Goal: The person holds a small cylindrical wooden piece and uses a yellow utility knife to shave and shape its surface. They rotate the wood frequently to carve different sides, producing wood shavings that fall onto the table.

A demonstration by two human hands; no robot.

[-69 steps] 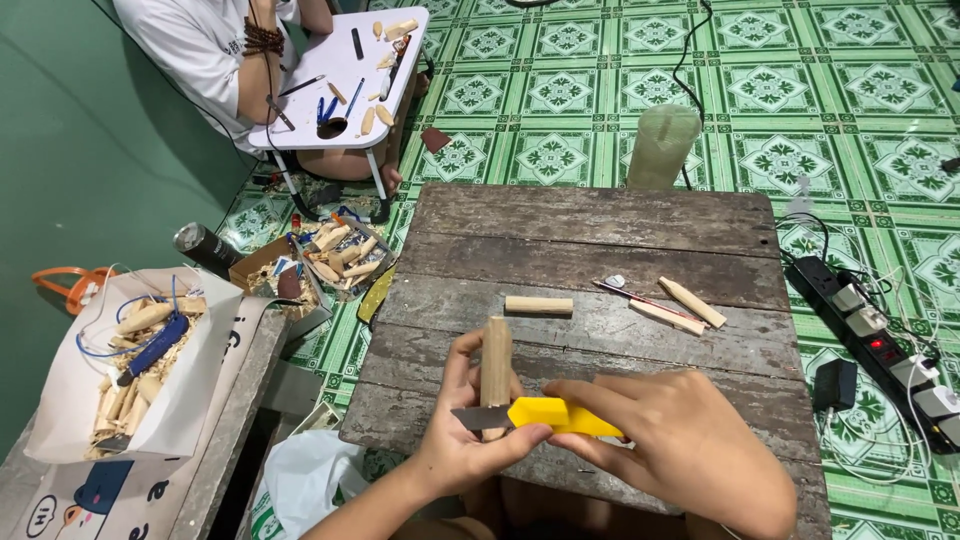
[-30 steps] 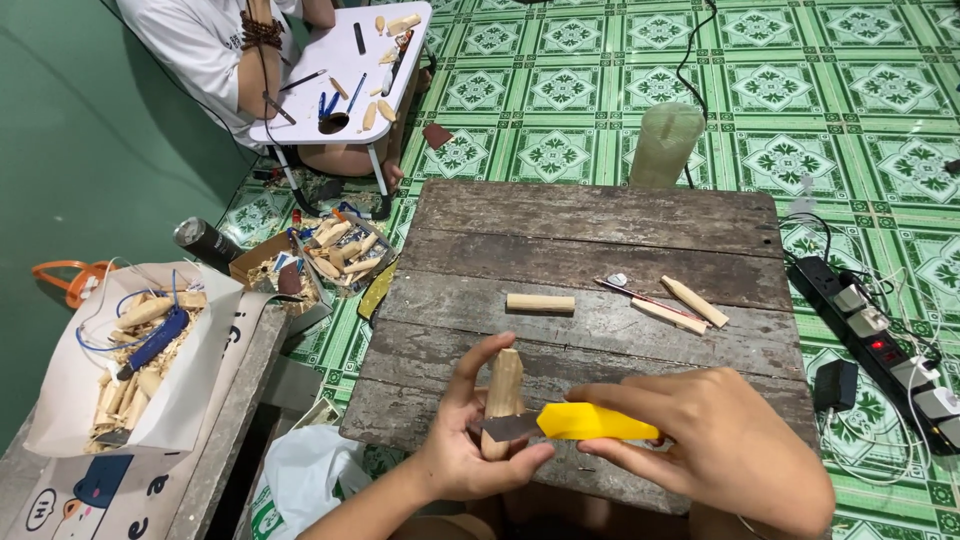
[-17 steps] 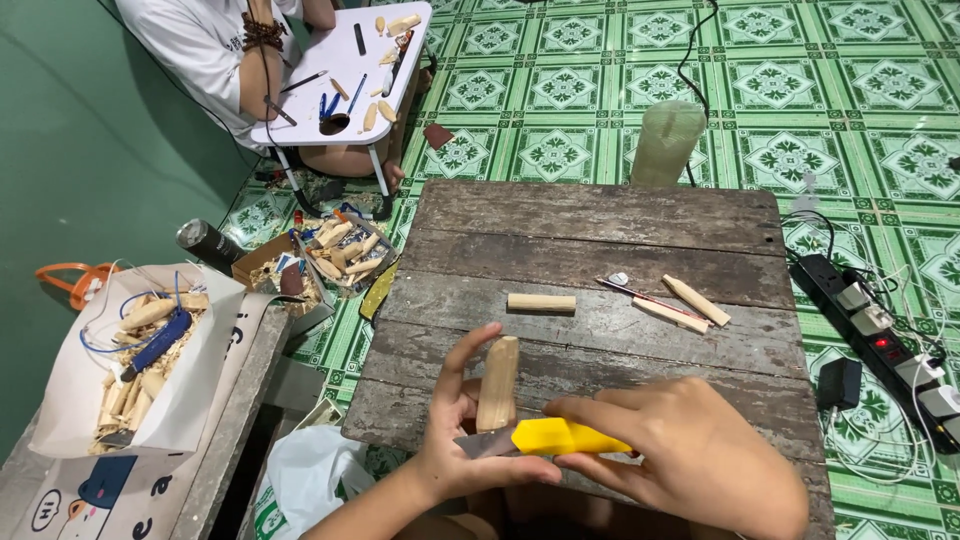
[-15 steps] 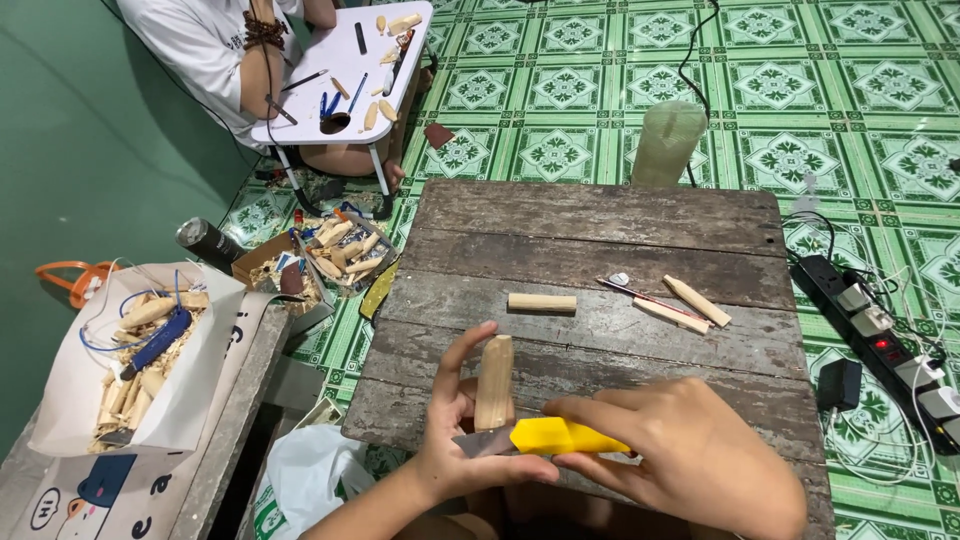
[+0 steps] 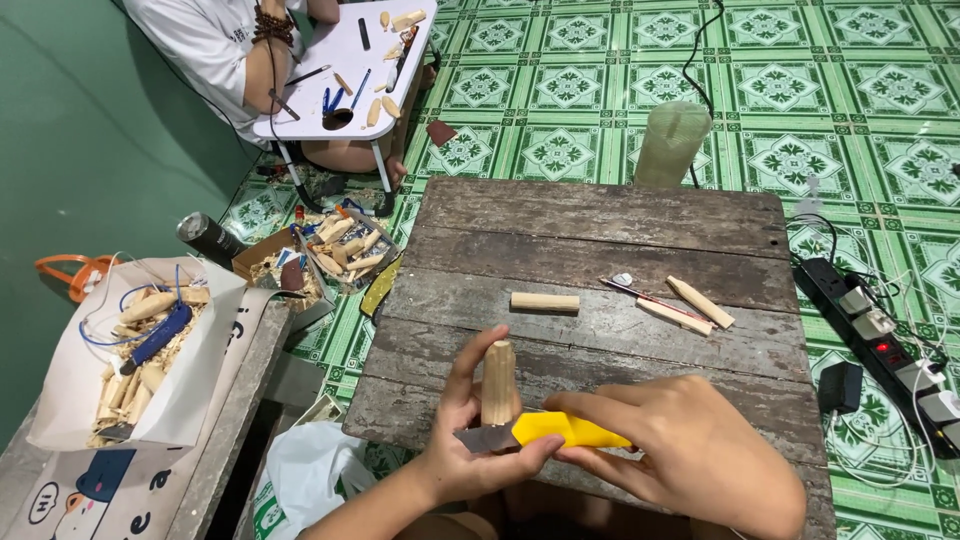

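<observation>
Near the front edge of the weathered grey plank table, the left hand clamps a short pale wooden peg upright. The right hand grips a yellow-handled knife, blade touching the peg's base.

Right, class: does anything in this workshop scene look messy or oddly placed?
Yes: wood shavings spill around the open box on the floor, and a power strip trails tangled cables beside the wooden table.

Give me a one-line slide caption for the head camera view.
Left hand holds a wooden peg upright while right hand presses a yellow-handled knife against its base.
</observation>
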